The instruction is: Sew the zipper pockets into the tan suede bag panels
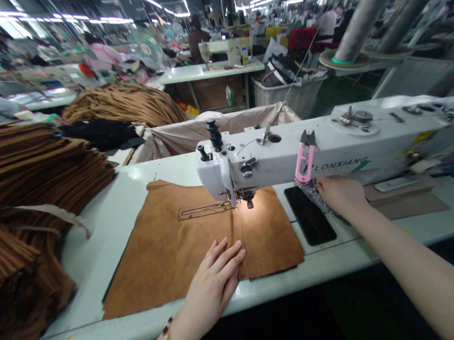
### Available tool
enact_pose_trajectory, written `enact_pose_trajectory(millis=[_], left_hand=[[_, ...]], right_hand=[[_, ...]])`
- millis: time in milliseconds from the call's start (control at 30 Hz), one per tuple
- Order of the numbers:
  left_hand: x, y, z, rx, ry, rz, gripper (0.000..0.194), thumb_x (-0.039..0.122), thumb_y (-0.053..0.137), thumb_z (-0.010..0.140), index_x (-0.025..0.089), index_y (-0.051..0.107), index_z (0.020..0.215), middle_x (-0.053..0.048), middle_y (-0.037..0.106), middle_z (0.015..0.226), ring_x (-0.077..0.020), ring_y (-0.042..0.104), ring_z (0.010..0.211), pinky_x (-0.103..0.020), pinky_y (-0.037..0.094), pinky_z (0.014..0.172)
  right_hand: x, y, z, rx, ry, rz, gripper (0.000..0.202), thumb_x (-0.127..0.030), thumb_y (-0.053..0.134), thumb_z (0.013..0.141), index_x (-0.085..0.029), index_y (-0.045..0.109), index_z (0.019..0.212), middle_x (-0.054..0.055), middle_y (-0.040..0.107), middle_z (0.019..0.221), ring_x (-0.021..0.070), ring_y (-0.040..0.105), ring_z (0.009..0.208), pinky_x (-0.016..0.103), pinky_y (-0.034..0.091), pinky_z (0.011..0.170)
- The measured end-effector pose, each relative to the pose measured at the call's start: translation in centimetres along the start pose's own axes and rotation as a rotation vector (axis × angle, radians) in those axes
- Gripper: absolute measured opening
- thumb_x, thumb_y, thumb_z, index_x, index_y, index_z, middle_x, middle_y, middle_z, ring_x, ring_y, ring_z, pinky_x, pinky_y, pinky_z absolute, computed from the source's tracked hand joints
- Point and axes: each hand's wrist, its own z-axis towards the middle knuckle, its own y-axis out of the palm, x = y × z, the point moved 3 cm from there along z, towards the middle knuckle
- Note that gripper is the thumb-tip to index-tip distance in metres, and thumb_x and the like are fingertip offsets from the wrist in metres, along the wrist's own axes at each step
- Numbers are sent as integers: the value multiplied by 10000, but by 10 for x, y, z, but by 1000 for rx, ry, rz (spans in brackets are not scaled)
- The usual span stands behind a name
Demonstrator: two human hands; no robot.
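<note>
My left hand (216, 272) lies flat with its fingers stretched out on a brown leather-like panel (156, 253). A zipper (205, 209) is set in a slot in this panel, its right end close to the needle area of a white sewing machine (227, 165). The machine's lamp lights the panel right of the needle. My right hand (341, 195) is closed beside the machine's arm, by a crumpled clear plastic bag (313, 196); its fingertips are hidden, so what it holds cannot be made out. Pink thread snips (305, 157) hang on the machine's arm, left of that hand.
A black phone (311, 216) lies on the table below my right hand. Tall stacks of brown pieces (17, 203) stand at the left. More brown strips (127, 105) and a black cloth (102, 133) lie behind. Grey-brown pieces (413, 204) rest at the right.
</note>
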Motion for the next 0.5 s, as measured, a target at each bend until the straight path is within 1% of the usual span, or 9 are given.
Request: enact_pose_trajectory(millis=[133, 300, 400, 500], left_hand=[[1, -1, 1, 3, 5, 5, 464, 175, 505, 992, 261, 525, 1447, -15, 546, 1504, -274, 432, 1456, -557, 423, 1197], [2, 0, 2, 20, 0, 8, 447, 173, 498, 996, 258, 541, 1433, -20, 562, 1489, -275, 446, 1446, -563, 431, 1188], [2, 0, 1, 23, -6, -3, 445, 176, 507, 992, 259, 545, 1428, -18, 562, 1489, -276, 442, 1449, -563, 422, 1195], [2, 0, 0, 24, -14, -16, 442, 181, 512, 993, 266, 544, 1426, -9, 562, 1490, -272, 435, 1454, -559, 416, 1201]], right_hand=[[3, -5, -8, 10, 24, 7, 451, -324, 309, 997, -161, 729, 984, 166, 744, 899, 286, 701, 810, 357, 440, 666], [17, -15, -21, 4, 108, 23, 453, -390, 315, 989, -208, 728, 1027, 155, 740, 915, 305, 691, 813, 376, 438, 671], [27, -18, -25, -25, 163, 52, 437, -423, 334, 979, -226, 709, 1086, 142, 739, 937, 295, 686, 805, 367, 417, 652], [37, -18, -27, -73, 193, 88, 424, -476, 356, 969, -258, 698, 1093, 105, 740, 931, 272, 676, 797, 353, 392, 635]])
